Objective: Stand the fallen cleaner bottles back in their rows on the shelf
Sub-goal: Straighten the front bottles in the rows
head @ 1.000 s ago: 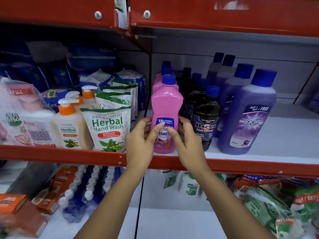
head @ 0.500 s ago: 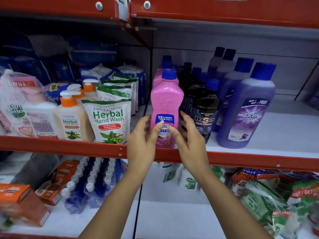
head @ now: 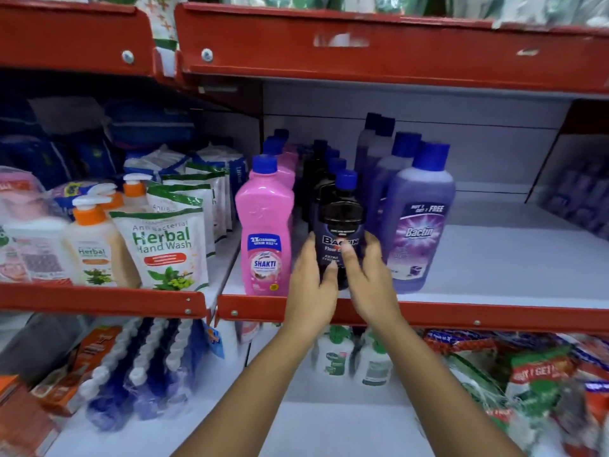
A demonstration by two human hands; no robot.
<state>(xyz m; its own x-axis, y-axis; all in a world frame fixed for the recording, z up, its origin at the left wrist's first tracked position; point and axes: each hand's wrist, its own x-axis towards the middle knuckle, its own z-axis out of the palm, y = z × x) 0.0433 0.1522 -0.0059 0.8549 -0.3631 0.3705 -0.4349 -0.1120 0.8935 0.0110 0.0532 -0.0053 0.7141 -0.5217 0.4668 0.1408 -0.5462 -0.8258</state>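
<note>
A black Bactin floor cleaner bottle (head: 339, 219) with a blue cap stands upright at the front of the middle row on the white shelf (head: 494, 258). My left hand (head: 311, 285) cups its left side and my right hand (head: 370, 278) its right side, fingers on the label. To its left the pink Shakti bottle (head: 265, 225) stands upright at the front of the pink row, free of both hands. A large purple Bactin bottle (head: 417, 222) heads the row on the right. More bottles stand behind each.
Herbal hand wash pouches (head: 161, 249) and pump bottles (head: 94, 245) fill the shelf section on the left. A red shelf lip (head: 461, 316) runs below my hands. White shelf surface stretches right of the purple bottles. Packaged goods (head: 527, 374) lie on the shelf below.
Both hands have left the pink bottle and moved right onto the black Bactin bottle. The view has moved closer and tilted upward.
</note>
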